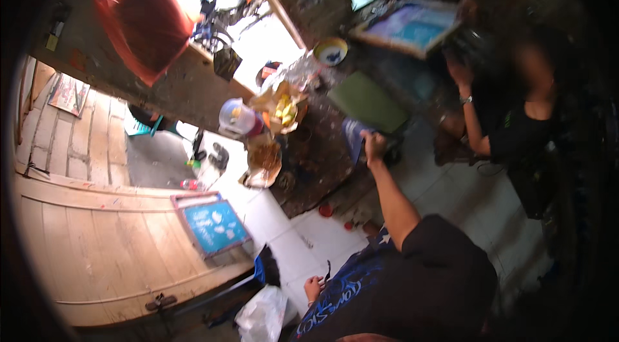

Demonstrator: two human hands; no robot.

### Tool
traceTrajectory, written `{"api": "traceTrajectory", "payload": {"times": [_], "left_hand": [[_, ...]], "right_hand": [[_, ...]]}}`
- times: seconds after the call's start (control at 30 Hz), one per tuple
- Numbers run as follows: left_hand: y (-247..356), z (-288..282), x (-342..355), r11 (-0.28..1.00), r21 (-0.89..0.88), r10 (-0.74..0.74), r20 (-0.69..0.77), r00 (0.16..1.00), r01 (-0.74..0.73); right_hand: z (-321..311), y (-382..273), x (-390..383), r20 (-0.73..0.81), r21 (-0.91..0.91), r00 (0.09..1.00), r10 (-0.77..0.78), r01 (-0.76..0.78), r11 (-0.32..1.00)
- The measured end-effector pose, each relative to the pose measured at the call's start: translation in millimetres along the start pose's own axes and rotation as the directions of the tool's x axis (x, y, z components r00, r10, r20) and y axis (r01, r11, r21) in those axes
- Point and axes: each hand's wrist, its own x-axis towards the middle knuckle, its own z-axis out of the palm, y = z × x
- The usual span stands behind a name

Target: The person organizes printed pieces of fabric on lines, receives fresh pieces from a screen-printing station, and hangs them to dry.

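Note:
My right arm reaches forward to the edge of a dark, stained worktable. My right hand is closed on a blue-purple piece, maybe cloth; blur hides its exact kind. A flat green board lies on the table just beyond that hand. My left hand hangs low beside my dark shirt, its fingers loosely apart with nothing seen in them. Across the table sits another person in dark clothes, whose raised hand is near a framed printing screen.
On the table stand a yellow-rimmed bowl, a clear plastic tub and opened paper food wraps. A red plastic bag hangs at upper left. A blue framed screen leans on a wooden door, near a broom and white bag.

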Motion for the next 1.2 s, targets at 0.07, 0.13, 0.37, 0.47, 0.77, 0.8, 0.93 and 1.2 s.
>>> {"api": "traceTrajectory", "payload": {"times": [0.07, 0.13, 0.37, 0.47, 0.77, 0.8, 0.93, 1.2], "left_hand": [[33.5, 6.6, 28.1, 0.958, -0.286, 0.021, 0.058, 0.998, -0.004], [98.7, 18.3, 49.0, 0.946, -0.265, 0.229, 0.135, 0.964, -0.187], [335.7, 58.4, -6.7, 0.651, -0.327, 0.75, 0.143, 0.646, -0.685], [357.2, 58.1, -37.6, 0.596, -0.315, 0.803, 0.214, 0.557, -0.739], [328.8, 60.1, -19.0, 0.666, -0.647, 0.71, 0.397, 0.582, -0.371], [324.3, 57.8, -8.2, 0.669, -0.63, 0.713, 0.394, 0.58, -0.395], [321.7, 45.9, -24.1, 0.652, -0.581, 0.726, 0.29, 0.624, -0.488], [299.1, 40.4, -17.7, 0.602, -0.56, 0.758, 0.177, 0.628, -0.569]], "right_hand": [[-12.5, -68.2, -39.9, 0.166, 0.102, 0.964, -0.206, 0.191, 0.976], [-32.0, -116.0, -66.6, 0.414, 0.061, 0.904, -0.106, 0.089, 0.994], [-89.9, -197.8, -116.1, 0.69, 0.263, 0.7, -0.181, -0.01, 0.965], [-103.1, -211.3, -138.3, 0.638, 0.188, 0.745, -0.195, 0.094, 0.978], [-128.7, -166.9, -145.6, 0.614, -0.112, 0.768, -0.181, 0.312, 0.943], [-125.4, -161.6, -144.1, 0.618, -0.124, 0.766, -0.18, 0.32, 0.939], [-114.3, -152.1, -152.0, 0.631, -0.17, 0.775, -0.037, 0.185, 0.968], [-94.6, -115.5, -135.8, 0.679, -0.532, 0.676, 0.287, 0.185, 0.826]]}}
